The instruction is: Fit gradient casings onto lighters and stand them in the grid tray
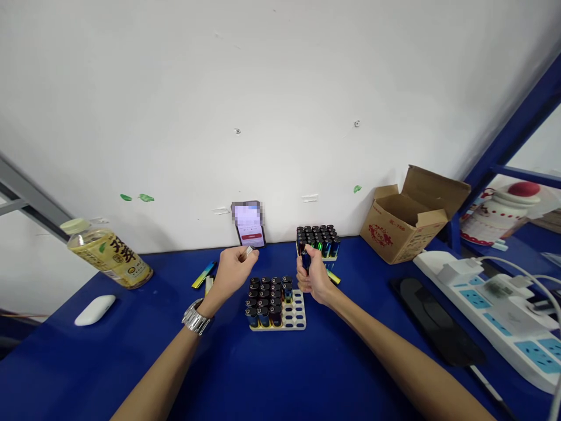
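My left hand (234, 270), with a metal watch (197, 317) on its wrist, is closed on a small whitish-silver piece (248, 251) that I cannot name. My right hand (314, 275) grips a dark glossy oval case (305, 259), held upright. Between and below the hands lies a white tray (300, 310) with oval holes. Several dark cases (263, 303) stand upright in its left and middle columns, and the right-hand holes show bare. Behind my right hand stands a second tray (333, 258) filled with similar cases (316, 234).
Yellow-blue pieces (204, 275) lie left of my left hand. A propped phone (250, 228) leans on the wall. A tea bottle (109, 254) and white earbud case (95, 310) are left; an open carton (407, 219), black phone (436, 318) and power strip (495, 327) are right.
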Action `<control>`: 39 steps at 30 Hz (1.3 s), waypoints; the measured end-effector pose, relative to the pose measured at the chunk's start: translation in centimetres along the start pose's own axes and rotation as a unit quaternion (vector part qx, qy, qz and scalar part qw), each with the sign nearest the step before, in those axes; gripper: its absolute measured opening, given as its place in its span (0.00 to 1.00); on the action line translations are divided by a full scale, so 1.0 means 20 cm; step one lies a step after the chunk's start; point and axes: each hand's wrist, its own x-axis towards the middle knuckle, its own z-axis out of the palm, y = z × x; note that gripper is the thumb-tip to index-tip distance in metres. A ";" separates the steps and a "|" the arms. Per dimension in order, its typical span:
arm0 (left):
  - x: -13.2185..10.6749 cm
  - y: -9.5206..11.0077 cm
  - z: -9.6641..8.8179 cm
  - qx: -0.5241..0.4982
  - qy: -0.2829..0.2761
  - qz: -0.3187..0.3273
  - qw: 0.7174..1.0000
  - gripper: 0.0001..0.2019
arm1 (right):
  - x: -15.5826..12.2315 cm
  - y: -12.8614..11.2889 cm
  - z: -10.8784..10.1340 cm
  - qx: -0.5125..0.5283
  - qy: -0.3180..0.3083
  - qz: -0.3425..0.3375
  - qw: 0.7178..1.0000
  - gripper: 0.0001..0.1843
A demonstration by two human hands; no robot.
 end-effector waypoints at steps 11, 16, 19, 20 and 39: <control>-0.02 0.06 0.00 0.063 0.053 0.043 0.996 0.22 | 0.05 0.05 -0.05 -0.042 -0.045 -0.058 0.996 0.30; -0.05 0.15 -0.03 0.013 -0.082 0.089 0.993 0.14 | 0.02 -0.02 -0.05 -0.113 -0.123 -0.196 0.966 0.24; -0.11 0.24 -0.07 0.018 -0.160 0.125 0.979 0.13 | -0.01 -0.10 -0.07 -0.204 -0.115 -0.285 0.930 0.21; -0.13 0.28 -0.07 0.029 -0.180 0.141 0.973 0.13 | -0.02 -0.13 -0.08 -0.240 -0.104 -0.318 0.911 0.20; -0.20 0.25 0.07 0.260 -0.244 0.342 0.870 0.06 | -0.18 -0.10 -0.19 -0.285 -0.201 -0.303 0.887 0.14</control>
